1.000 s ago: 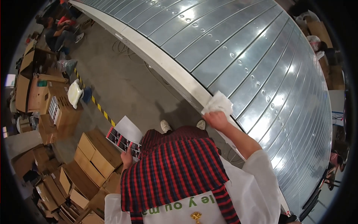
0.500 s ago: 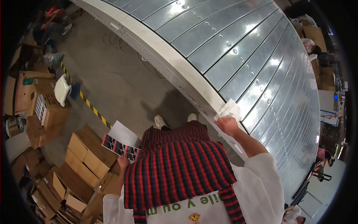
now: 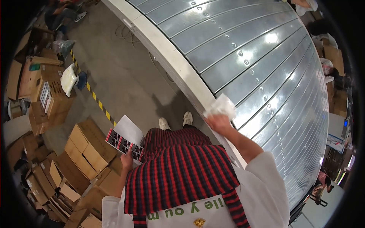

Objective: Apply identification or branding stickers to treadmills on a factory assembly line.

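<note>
A white cloth (image 3: 224, 103) covers part of the slatted conveyor's (image 3: 251, 81) edge nearest the person, where its pale rim (image 3: 176, 62) meets the metal. The right grip (image 3: 219, 123) is closed on it, slightly blurred. A loose corner could snag if pushed into a seam between slats. The left grip (image 3: 127, 157) holds a red-and-black printed sheet (image 3: 117, 141) and white paper (image 3: 130, 129) beside the checked apron (image 3: 182, 178); leaning in could crease them, a loose hold drop them onto the floor (image 3: 125, 87).
</note>
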Motion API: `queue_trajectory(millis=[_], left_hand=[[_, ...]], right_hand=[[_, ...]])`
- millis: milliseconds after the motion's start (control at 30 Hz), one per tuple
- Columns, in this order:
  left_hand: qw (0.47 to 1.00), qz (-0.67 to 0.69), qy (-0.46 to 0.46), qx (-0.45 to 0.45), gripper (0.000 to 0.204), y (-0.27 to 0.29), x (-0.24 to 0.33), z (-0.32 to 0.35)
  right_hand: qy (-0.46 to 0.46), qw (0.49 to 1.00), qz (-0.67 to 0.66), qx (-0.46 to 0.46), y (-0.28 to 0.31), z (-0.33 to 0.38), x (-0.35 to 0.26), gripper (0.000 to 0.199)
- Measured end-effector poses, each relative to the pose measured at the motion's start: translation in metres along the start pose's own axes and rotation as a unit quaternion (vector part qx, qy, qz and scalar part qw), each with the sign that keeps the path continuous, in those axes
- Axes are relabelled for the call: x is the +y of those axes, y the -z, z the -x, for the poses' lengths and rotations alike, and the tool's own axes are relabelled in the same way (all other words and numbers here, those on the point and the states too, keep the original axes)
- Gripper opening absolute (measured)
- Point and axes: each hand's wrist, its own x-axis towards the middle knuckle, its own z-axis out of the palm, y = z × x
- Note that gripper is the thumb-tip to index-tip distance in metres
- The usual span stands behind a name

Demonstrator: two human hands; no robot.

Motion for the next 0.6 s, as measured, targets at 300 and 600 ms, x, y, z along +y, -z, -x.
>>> queue_trajectory(millis=[300,600], left_hand=[[0.992,0.092,0.066,0.053,0.033,-0.015,-0.005,0.016],[0.988,-0.061,0.068,0.122,0.033,-0.008,-0.045,-0.005]], right_hand=[[-0.041,0.991,-0.028,-0.121,-0.001,-0.150,0.009,0.035],[0.062,0.993,-0.001,-0.096,0.006,-0.072,0.012,0.023]])
